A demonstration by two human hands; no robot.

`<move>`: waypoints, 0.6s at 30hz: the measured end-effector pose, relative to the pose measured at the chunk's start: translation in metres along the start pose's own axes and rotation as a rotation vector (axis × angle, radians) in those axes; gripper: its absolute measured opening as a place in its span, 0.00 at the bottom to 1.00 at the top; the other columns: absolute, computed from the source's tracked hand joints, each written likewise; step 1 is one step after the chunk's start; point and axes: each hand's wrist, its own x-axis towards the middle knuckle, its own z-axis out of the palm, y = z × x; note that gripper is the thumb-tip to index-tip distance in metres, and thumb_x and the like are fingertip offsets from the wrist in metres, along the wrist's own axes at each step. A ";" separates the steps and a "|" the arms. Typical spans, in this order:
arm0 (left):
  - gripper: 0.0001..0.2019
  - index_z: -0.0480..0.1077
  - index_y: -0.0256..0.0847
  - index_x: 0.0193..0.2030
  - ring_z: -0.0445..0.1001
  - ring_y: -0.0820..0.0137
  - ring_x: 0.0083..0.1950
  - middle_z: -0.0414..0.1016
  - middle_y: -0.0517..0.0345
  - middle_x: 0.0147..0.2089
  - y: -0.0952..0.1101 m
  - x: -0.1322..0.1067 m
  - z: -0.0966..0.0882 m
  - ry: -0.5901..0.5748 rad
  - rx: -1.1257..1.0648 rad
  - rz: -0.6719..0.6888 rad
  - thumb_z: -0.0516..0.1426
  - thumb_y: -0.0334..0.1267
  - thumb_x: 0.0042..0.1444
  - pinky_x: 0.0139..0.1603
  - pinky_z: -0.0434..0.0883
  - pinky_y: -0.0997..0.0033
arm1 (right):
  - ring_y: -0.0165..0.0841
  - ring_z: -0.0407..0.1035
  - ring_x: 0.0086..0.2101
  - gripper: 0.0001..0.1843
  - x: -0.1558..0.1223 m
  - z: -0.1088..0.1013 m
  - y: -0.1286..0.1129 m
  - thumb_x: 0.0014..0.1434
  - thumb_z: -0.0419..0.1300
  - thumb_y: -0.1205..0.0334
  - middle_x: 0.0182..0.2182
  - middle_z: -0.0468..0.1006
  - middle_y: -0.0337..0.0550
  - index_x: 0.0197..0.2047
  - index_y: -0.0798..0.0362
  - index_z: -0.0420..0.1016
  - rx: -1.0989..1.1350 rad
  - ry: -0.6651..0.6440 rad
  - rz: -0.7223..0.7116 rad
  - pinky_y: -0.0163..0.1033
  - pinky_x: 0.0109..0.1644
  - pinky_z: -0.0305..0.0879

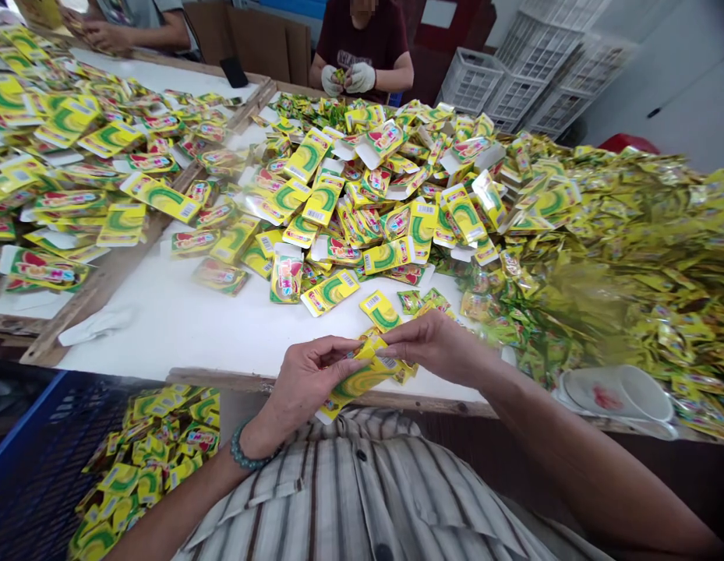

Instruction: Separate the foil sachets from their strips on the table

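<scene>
Just over the table's front edge, my left hand (309, 378) grips a small yellow and green carton (365, 378), thumb on top. My right hand (435, 343) pinches the upper end of the same carton with its fingertips. Whether anything is inside the carton is hidden by my fingers. Just beyond my hands lies another yellow carton (380, 310), with a few small green and yellow sachets (409, 301) beside it. A big heap of cartons (326, 195) spreads behind them.
Sachets (630, 312) pile up at the right, near a white plastic scoop (619, 393). At lower left, a blue crate (31, 467) holds cartons. Wooden strips (113, 269) divide the white table (163, 327). Across it, a person in white gloves (360, 78) handles something. White crates (472, 78) stand behind.
</scene>
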 end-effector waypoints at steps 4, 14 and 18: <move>0.15 0.80 0.36 0.36 0.79 0.65 0.35 0.82 0.52 0.34 -0.002 0.002 -0.001 0.021 -0.001 -0.016 0.69 0.43 0.42 0.39 0.76 0.67 | 0.28 0.66 0.24 0.11 -0.006 0.014 -0.002 0.61 0.59 0.61 0.23 0.79 0.40 0.35 0.55 0.83 -0.344 0.220 -0.144 0.31 0.29 0.57; 0.15 0.80 0.38 0.36 0.78 0.68 0.35 0.83 0.55 0.35 -0.005 0.003 0.001 0.044 -0.062 -0.040 0.69 0.43 0.43 0.41 0.75 0.69 | 0.36 0.75 0.39 0.16 -0.015 0.047 0.015 0.66 0.51 0.66 0.40 0.81 0.52 0.54 0.57 0.71 -0.594 0.430 -0.365 0.37 0.42 0.70; 0.15 0.80 0.38 0.36 0.78 0.68 0.36 0.83 0.55 0.35 -0.005 0.003 0.002 0.069 -0.103 -0.055 0.70 0.43 0.42 0.42 0.75 0.70 | 0.38 0.75 0.44 0.19 -0.016 0.052 0.018 0.66 0.51 0.66 0.46 0.80 0.53 0.60 0.56 0.66 -0.596 0.438 -0.376 0.41 0.46 0.73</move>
